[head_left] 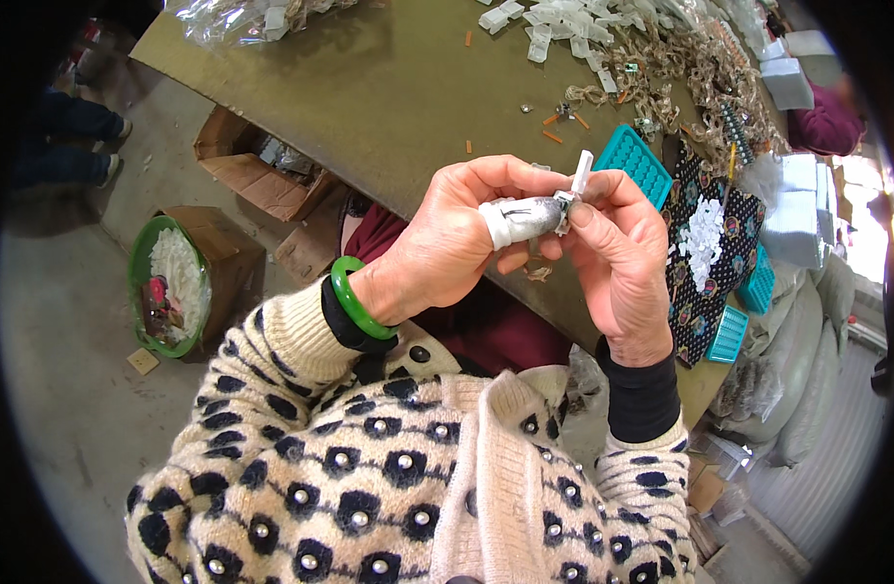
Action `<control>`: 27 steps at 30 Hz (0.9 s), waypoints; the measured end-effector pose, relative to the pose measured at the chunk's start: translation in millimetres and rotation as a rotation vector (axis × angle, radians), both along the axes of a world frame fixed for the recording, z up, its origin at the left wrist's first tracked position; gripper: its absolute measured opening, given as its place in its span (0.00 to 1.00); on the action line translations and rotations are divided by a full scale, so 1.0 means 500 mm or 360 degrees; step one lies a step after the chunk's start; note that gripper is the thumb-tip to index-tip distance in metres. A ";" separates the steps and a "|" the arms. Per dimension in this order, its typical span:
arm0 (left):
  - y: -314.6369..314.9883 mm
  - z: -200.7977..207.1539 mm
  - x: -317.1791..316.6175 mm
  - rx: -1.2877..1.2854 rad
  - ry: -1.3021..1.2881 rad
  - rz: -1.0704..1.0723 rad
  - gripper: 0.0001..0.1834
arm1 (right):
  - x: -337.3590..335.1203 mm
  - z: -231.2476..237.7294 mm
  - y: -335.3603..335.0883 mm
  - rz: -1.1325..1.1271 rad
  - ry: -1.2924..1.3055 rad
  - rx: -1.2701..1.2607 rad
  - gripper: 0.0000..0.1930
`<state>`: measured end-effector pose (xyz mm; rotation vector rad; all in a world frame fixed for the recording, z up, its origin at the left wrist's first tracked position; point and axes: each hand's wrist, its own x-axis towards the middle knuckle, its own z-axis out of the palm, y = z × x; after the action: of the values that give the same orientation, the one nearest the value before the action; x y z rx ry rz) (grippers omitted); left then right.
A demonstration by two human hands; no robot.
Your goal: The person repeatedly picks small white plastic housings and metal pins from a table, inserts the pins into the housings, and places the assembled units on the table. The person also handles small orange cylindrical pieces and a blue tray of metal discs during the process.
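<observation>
A spotted cardigan (369, 477) lies nearest. Over the table (369, 117), the left hand (442, 234), its thumb in white wrapping (510, 222), and the right hand (624, 268) pinch a small whitish piece (583, 172), probably to steady it; fingers hide its lower end.

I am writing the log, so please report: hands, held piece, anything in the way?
Left hand and right hand together, gripping small whitish piece. Its narrow end sticks out past the grip. Fingers partly cover the rest.
</observation>
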<state>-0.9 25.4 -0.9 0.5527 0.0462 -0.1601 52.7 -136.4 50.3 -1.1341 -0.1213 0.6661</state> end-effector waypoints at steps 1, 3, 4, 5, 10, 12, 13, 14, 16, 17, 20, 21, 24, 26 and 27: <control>-0.001 0.002 0.000 0.0055 -0.0037 -0.0016 0.11 | -0.002 0.000 -0.001 -0.0010 0.0027 0.0034 0.10; -0.005 0.005 -0.001 0.0201 -0.0105 0.0019 0.10 | -0.006 -0.002 -0.004 -0.0033 0.0084 0.0110 0.11; -0.007 0.005 -0.001 0.0281 -0.0139 0.0037 0.10 | -0.009 -0.006 -0.003 -0.0055 0.0041 0.0088 0.12; -0.010 0.004 -0.001 0.0318 -0.0129 0.0035 0.10 | -0.011 -0.010 -0.002 -0.0079 -0.0005 0.0068 0.13; -0.017 -0.006 0.007 0.0408 -0.0108 0.0000 0.11 | -0.011 -0.021 -0.011 -0.0115 -0.0299 -0.0058 0.22; -0.025 -0.008 0.005 0.0262 -0.0050 -0.0015 0.11 | -0.005 -0.023 -0.021 -0.0117 -0.0311 -0.0093 0.20; -0.028 -0.009 0.005 0.0199 -0.0031 -0.0027 0.12 | -0.002 -0.024 -0.025 -0.0110 -0.0321 -0.0065 0.19; -0.029 -0.010 0.005 0.0174 -0.0023 -0.0045 0.12 | 0.000 -0.029 -0.024 -0.0238 -0.0488 -0.0124 0.15; -0.029 -0.011 0.003 0.0141 -0.0022 -0.0081 0.12 | 0.002 -0.034 -0.026 -0.0357 -0.0592 -0.0206 0.13; -0.030 -0.011 0.001 0.0126 -0.0018 -0.0090 0.12 | 0.001 -0.036 -0.028 -0.0447 -0.0594 -0.0302 0.12; -0.031 -0.010 -0.003 0.0076 -0.0011 -0.0117 0.12 | -0.008 -0.035 -0.031 -0.0476 -0.0880 -0.0373 0.11; -0.031 -0.010 -0.005 0.0064 -0.0011 -0.0126 0.12 | -0.010 -0.033 -0.032 -0.0490 -0.0960 -0.0410 0.11; -0.032 -0.008 -0.008 0.0025 -0.0016 -0.0165 0.12 | -0.010 -0.023 -0.037 -0.0425 -0.0906 -0.0428 0.11; -0.033 -0.005 -0.009 0.0005 -0.0018 -0.0186 0.12 | -0.011 -0.019 -0.037 -0.0424 -0.0846 -0.0443 0.09; -0.034 -0.003 -0.010 -0.0003 -0.0015 -0.0191 0.12 | -0.013 -0.020 -0.036 -0.0429 -0.0808 -0.0453 0.08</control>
<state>-5.7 8.4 -2.6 0.5548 0.0037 -0.2748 46.4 -154.6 40.5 -1.5465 -0.3059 0.1458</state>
